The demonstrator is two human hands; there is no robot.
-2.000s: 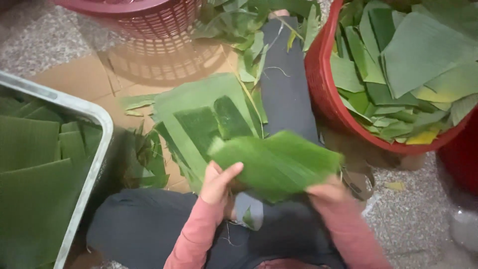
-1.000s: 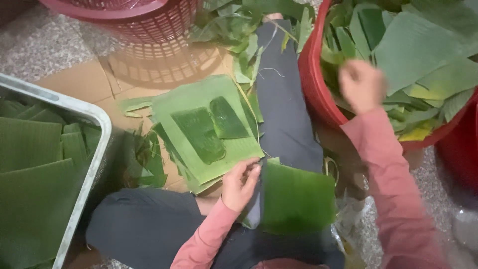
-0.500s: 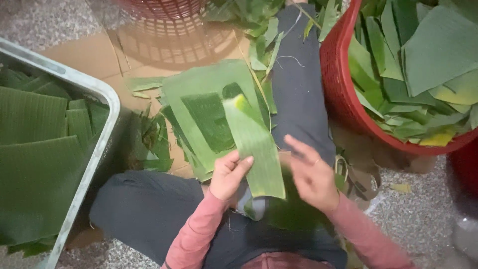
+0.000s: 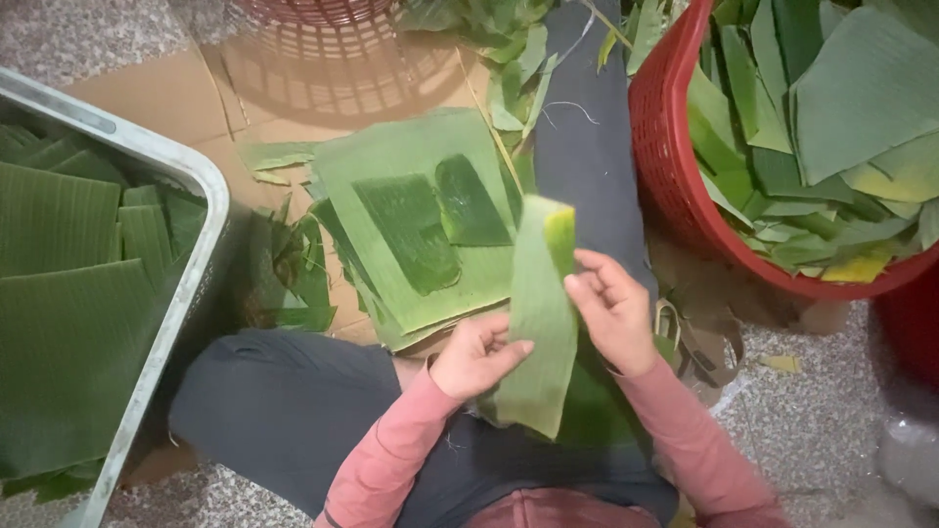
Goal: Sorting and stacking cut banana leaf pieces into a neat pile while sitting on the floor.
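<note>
I sit on the floor in dark trousers and pink sleeves. Both hands hold a narrow strip of banana leaf point(image 4: 537, 323) upright over my lap. My left hand point(image 4: 474, 354) pinches its lower left edge; my right hand point(image 4: 613, 310) grips its right edge. A darker leaf piece point(image 4: 597, 406) lies on my lap under the strip. Just beyond my hands, a stack of cut leaf sheets point(image 4: 416, 220) rests on cardboard, with two small dark pieces on top.
A red basket point(image 4: 675, 186) full of cut leaves stands at the right. A grey metal tray point(image 4: 186, 284) of flat leaves sits at the left. A pink basket point(image 4: 313, 10) is at the top, with leaf scraps point(image 4: 293, 269) around. My right leg stretches forward.
My right hand reached into the red basket, came back with a narrow leaf strip, and now both hands hold it upright; the earlier leaf lies on my lap.
</note>
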